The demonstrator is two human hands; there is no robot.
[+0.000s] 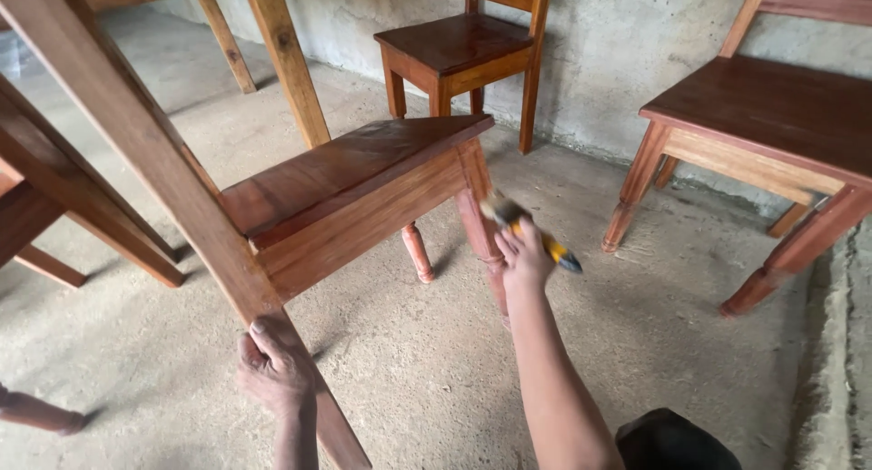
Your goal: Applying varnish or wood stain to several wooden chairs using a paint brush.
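Note:
A reddish-brown wooden chair (354, 188) is tipped over toward me, its seat tilted and its back post running down to the lower left. My left hand (272, 366) grips that back post near its lower end. My right hand (525, 252) holds a paintbrush (531, 232) with a yellow and blue handle. The bristles touch the front leg (480, 225) of the tipped chair.
Another chair (459, 52) stands upright against the grey concrete wall at the back. A third chair (772, 125) stands at the right. More unfinished wooden chair parts (54, 188) are at the left. The floor is bare concrete. A dark shape (677, 443) lies at the bottom right.

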